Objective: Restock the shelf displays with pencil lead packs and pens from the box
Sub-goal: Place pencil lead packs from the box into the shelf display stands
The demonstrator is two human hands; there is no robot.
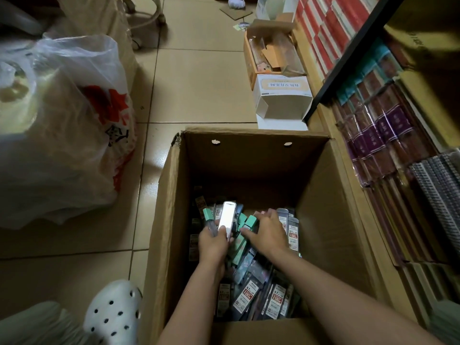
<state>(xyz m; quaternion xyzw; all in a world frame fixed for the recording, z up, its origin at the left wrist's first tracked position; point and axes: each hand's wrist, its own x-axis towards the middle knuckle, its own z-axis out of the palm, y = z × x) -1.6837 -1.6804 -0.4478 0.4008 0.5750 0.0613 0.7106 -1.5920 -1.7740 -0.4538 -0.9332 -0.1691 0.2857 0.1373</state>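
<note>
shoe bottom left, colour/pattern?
White clog with round holes that show dark, seen in the head view.

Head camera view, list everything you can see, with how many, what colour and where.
cardboard box: one, brown, open, on the floor at centre
pencil lead packs: many, dark with red and white labels, some mint green, piled in the box
plastic bags: at least two, white and clear with red print, floor at left
white carton: one, beyond the box
small open carton: one, brown, behind the white carton
shelf stock: many, purple, teal and red packs, at right
clog shoe: one, white, bottom left
left hand: grips a handful of packs, topmost glaring white
right hand: fingers spread over the pile
</note>
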